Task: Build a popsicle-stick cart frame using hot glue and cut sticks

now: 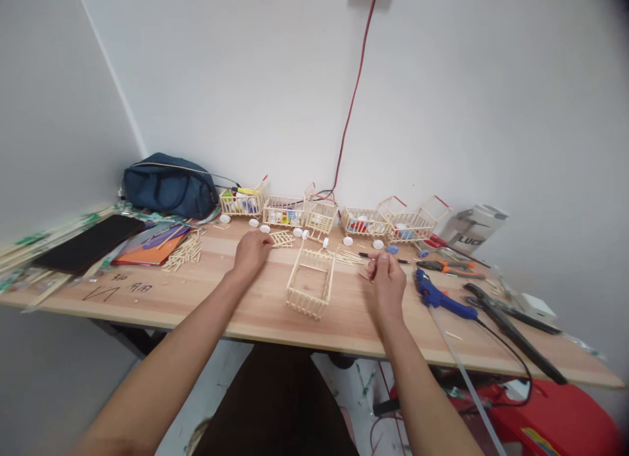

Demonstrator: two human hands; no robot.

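An open-topped basket frame of thin wooden sticks stands on the wooden table between my hands. My left hand reaches out to the left of it, fingers curled down beside a small stick panel and white bottle caps; what the fingers hold is hidden. My right hand rests on the table to the right of the frame, closed in a pinch on something small that I cannot make out. A blue glue gun lies just right of that hand.
Several finished stick baskets line the wall. A blue bag, coloured paper and a stick pile sit at the left. Pliers, black tools and a box crowd the right. A red cable hangs down the wall.
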